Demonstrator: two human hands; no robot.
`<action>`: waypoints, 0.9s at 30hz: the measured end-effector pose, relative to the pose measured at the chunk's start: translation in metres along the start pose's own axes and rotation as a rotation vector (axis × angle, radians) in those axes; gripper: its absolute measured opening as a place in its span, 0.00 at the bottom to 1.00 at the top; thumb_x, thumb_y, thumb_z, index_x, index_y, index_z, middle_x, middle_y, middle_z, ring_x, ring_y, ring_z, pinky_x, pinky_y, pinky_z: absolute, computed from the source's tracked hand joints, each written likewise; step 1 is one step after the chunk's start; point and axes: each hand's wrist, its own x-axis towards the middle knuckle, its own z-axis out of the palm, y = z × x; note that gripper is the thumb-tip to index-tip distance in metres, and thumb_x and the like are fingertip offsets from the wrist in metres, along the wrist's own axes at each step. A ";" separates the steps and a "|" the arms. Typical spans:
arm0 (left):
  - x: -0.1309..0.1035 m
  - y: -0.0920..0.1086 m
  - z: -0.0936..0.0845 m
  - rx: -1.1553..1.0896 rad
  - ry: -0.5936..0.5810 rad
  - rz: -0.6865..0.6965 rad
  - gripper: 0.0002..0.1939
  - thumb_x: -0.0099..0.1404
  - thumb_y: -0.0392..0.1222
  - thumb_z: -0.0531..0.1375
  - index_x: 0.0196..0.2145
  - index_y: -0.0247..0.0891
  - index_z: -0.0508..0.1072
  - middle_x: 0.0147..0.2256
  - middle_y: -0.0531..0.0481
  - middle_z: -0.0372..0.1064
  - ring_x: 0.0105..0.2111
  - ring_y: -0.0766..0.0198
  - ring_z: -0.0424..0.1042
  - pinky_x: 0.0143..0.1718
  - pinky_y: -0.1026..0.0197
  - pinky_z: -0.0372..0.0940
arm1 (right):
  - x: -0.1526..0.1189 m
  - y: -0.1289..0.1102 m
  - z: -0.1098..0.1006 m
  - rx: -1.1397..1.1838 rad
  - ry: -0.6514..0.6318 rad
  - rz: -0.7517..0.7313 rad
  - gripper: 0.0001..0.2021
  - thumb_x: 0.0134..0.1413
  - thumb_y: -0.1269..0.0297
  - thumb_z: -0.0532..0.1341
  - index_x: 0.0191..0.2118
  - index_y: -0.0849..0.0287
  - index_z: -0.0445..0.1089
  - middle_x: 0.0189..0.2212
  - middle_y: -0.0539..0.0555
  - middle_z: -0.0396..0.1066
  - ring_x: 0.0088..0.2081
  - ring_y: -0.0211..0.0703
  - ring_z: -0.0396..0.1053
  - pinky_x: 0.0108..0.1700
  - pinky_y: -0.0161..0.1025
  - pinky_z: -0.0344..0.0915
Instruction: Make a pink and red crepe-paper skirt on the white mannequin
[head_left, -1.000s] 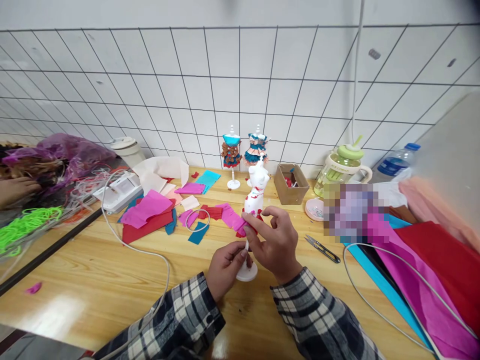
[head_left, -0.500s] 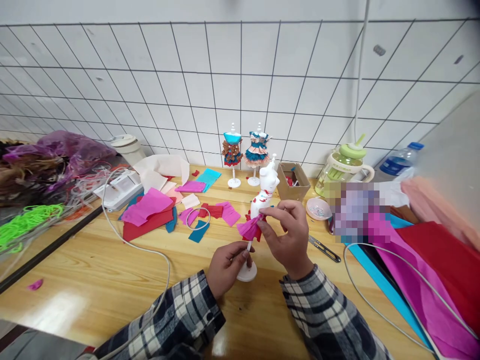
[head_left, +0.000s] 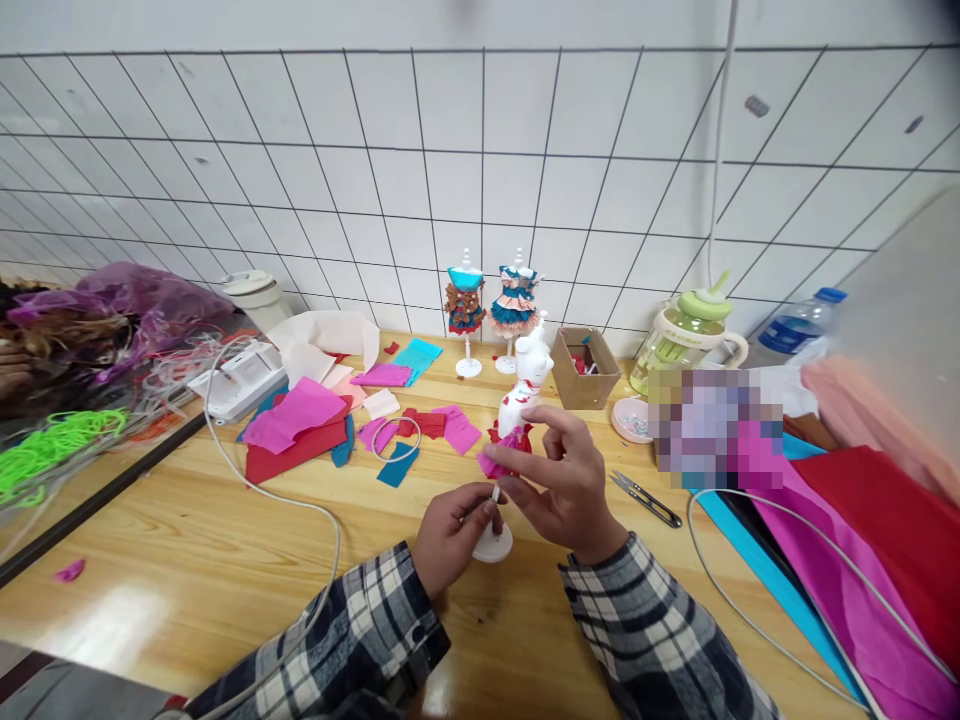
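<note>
A small white dress-form mannequin (head_left: 517,402) stands tilted a little to the right on a thin stem and round base (head_left: 493,543). Red bits dot its body, and red paper with a bunched magenta crepe paper piece (head_left: 491,466) forms a short skirt. My left hand (head_left: 450,535) is closed around the stem, just above the base. My right hand (head_left: 562,480) has its fingers apart at the skirt. Its index finger lies across the magenta paper, with the thumb below, and hides part of the skirt's right side.
Two dressed mannequins (head_left: 465,300) stand behind, beside a cardboard box (head_left: 586,375). Thread snips (head_left: 646,500) and a pink dish (head_left: 632,420) lie to the right. Paper pieces (head_left: 296,415), a metal ring (head_left: 396,440) and a white cable (head_left: 300,500) are left. Part of another person's hand (head_left: 11,368) shows at the left edge.
My right hand has moved slightly left and down; its thumb and index finger have parted from the magenta paper's upper edge. The paper now lies flatter against the skirt. My left hand stays put.
</note>
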 end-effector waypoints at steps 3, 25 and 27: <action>0.000 -0.003 0.001 -0.126 0.025 -0.066 0.16 0.67 0.51 0.54 0.39 0.34 0.70 0.24 0.50 0.70 0.25 0.65 0.68 0.29 0.64 0.61 | -0.003 0.002 -0.001 0.004 0.129 0.065 0.13 0.56 0.64 0.59 0.45 0.50 0.76 0.43 0.56 0.63 0.27 0.36 0.56 0.30 0.38 0.60; 0.097 -0.051 -0.002 0.407 0.071 0.042 0.13 0.68 0.47 0.52 0.44 0.40 0.71 0.43 0.47 0.76 0.43 0.59 0.75 0.43 0.61 0.66 | -0.091 0.029 0.013 -0.148 -0.102 0.313 0.14 0.59 0.70 0.55 0.49 0.55 0.69 0.40 0.56 0.69 0.42 0.45 0.67 0.44 0.43 0.66; 0.109 -0.057 0.002 0.407 0.060 0.043 0.13 0.67 0.46 0.53 0.45 0.40 0.71 0.43 0.46 0.76 0.44 0.59 0.75 0.43 0.61 0.66 | -0.092 0.030 0.017 -0.146 -0.139 0.314 0.14 0.59 0.71 0.54 0.49 0.55 0.69 0.40 0.55 0.69 0.42 0.45 0.67 0.44 0.43 0.66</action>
